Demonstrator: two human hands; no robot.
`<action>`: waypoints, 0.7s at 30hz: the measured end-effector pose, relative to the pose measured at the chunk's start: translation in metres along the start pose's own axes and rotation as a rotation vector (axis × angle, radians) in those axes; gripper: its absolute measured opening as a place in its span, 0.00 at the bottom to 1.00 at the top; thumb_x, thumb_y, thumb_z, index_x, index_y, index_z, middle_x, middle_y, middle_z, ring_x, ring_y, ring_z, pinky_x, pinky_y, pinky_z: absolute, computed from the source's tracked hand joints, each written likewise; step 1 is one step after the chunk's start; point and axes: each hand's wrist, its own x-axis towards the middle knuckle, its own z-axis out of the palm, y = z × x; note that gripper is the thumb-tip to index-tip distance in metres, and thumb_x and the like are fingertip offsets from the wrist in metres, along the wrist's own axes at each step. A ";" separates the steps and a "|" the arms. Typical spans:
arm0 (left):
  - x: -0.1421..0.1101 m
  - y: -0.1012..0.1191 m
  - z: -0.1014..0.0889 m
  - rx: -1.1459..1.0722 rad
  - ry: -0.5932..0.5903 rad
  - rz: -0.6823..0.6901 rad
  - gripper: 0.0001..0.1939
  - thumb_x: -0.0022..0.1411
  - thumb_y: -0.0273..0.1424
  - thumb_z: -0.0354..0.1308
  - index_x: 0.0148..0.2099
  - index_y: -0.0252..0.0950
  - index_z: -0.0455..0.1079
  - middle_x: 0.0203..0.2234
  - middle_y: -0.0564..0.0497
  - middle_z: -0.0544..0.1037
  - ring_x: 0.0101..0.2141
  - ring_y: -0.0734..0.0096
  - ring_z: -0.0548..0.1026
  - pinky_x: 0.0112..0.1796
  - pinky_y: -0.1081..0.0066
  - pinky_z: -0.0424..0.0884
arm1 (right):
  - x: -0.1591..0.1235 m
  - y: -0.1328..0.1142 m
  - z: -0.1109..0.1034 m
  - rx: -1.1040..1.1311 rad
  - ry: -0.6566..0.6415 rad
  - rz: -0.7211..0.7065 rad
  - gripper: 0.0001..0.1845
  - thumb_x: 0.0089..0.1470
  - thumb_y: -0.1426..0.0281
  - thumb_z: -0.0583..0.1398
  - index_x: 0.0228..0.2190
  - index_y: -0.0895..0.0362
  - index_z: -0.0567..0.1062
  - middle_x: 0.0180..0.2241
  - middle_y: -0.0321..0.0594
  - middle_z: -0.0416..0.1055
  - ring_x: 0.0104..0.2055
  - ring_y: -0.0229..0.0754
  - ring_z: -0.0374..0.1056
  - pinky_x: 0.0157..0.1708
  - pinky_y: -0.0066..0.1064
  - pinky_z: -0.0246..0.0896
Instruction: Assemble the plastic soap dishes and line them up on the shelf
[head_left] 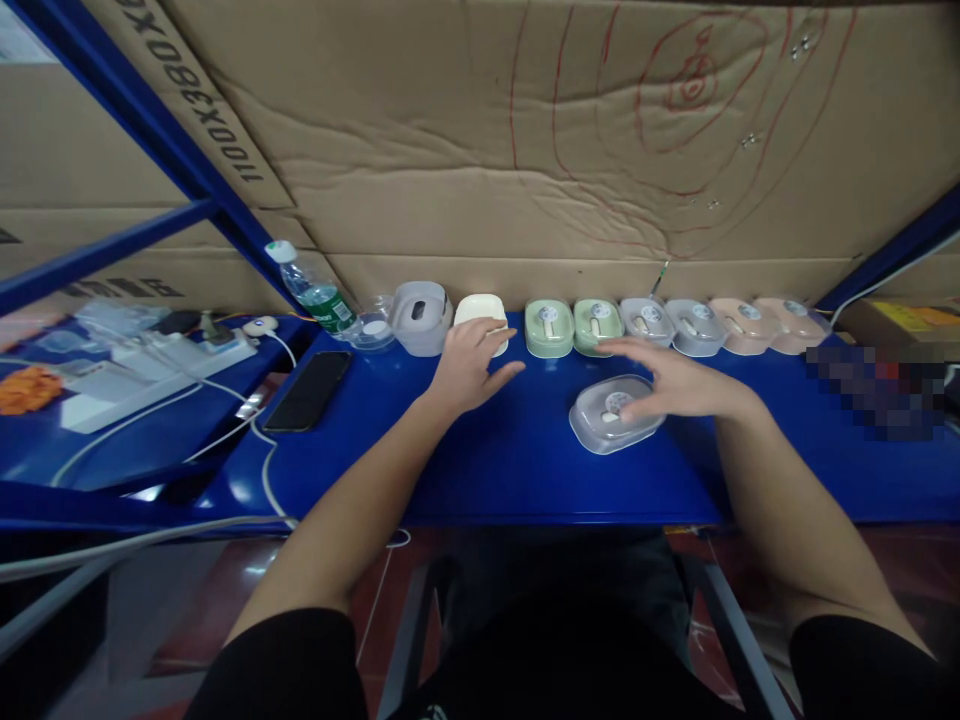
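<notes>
My left hand is open, thumb apart from the fingers, in front of a cream box that it partly hides. Whether the fingertips touch that box I cannot tell. Over the right side of a grey lidded container hovers my right hand, open, its thumb over the lid near a round label. Contact there is unclear. Behind stands a row of similar clear-lidded containers: green ones, grey ones and peach ones. Left of the cream box sits a larger grey box with a dark oval slot.
A water bottle leans near a clear round container. A black phone lies on the blue table. White cables and a power strip are at the left. Cardboard walls the back.
</notes>
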 end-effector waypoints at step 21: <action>-0.005 0.014 0.006 -0.206 -0.113 0.325 0.33 0.74 0.55 0.58 0.69 0.38 0.69 0.61 0.36 0.79 0.60 0.51 0.79 0.56 0.53 0.79 | 0.019 0.008 0.064 0.062 0.276 -0.212 0.43 0.51 0.46 0.75 0.63 0.46 0.76 0.64 0.49 0.75 0.66 0.63 0.72 0.65 0.61 0.70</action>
